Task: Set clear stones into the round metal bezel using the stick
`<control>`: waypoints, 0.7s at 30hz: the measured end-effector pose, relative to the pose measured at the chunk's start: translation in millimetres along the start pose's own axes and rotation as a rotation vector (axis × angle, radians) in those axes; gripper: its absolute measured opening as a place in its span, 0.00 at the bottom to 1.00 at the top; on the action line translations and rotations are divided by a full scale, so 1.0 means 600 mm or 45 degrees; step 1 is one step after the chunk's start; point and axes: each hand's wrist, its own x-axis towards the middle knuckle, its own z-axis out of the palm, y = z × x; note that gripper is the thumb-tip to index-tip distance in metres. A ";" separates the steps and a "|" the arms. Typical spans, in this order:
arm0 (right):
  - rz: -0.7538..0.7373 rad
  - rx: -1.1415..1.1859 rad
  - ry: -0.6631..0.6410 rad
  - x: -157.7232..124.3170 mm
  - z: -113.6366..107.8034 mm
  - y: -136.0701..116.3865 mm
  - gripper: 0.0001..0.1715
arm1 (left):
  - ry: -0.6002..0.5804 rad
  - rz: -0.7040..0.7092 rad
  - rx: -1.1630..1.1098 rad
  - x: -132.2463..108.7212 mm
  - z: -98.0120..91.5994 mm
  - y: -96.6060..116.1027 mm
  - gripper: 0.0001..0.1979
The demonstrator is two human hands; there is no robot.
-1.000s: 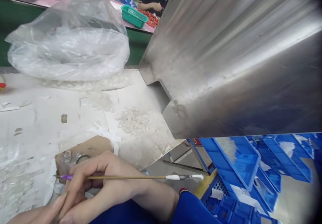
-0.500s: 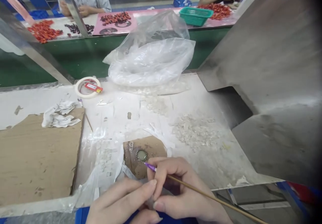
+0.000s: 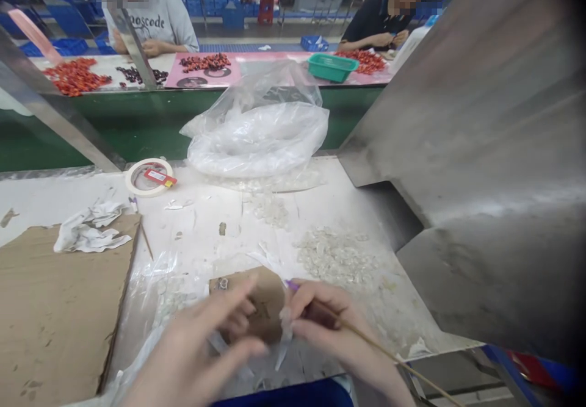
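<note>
My right hand (image 3: 336,324) holds a thin wooden stick (image 3: 389,355) with a purple tip, its shaft running down to the right past my wrist. My left hand (image 3: 192,346) is blurred, fingers spread, over a small brown cardboard piece (image 3: 263,300) lying on the white table (image 3: 206,224). A tiny clear piece seems pinched at my right fingertips next to the cardboard. A pile of small clear plastic pieces (image 3: 336,254) lies just beyond my right hand.
A large clear plastic bag (image 3: 259,129) stands at the table's back. A tape roll (image 3: 149,177) and crumpled white paper (image 3: 89,230) lie left, beside a big cardboard sheet (image 3: 55,309). A steel chute (image 3: 480,151) fills the right. Two people sit across the green belt.
The view swung left, then up, from the chute and blue crates to the table. My left hand moved over the cardboard piece, covering the small round cap seen there before.
</note>
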 end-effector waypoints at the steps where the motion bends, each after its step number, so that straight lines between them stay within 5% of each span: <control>1: -0.030 -0.175 0.143 0.001 -0.021 -0.002 0.07 | -0.089 -0.002 0.177 0.029 -0.005 -0.016 0.23; 4: -0.081 -0.643 0.590 0.005 -0.088 0.000 0.07 | -0.152 -0.020 0.394 0.126 -0.008 -0.062 0.11; 8: -0.120 -0.728 0.804 0.003 -0.137 0.014 0.08 | -0.249 0.072 0.591 0.227 0.023 -0.095 0.10; 14: -0.112 -0.592 0.593 -0.005 -0.084 0.035 0.20 | -0.317 0.145 0.706 0.265 0.057 -0.119 0.14; 18: -0.062 -0.566 0.330 0.001 -0.020 0.064 0.09 | -0.262 0.095 0.682 0.251 0.034 -0.134 0.14; 21: -0.081 -0.577 0.188 0.005 0.018 0.089 0.12 | -0.165 0.037 0.588 0.214 -0.001 -0.120 0.11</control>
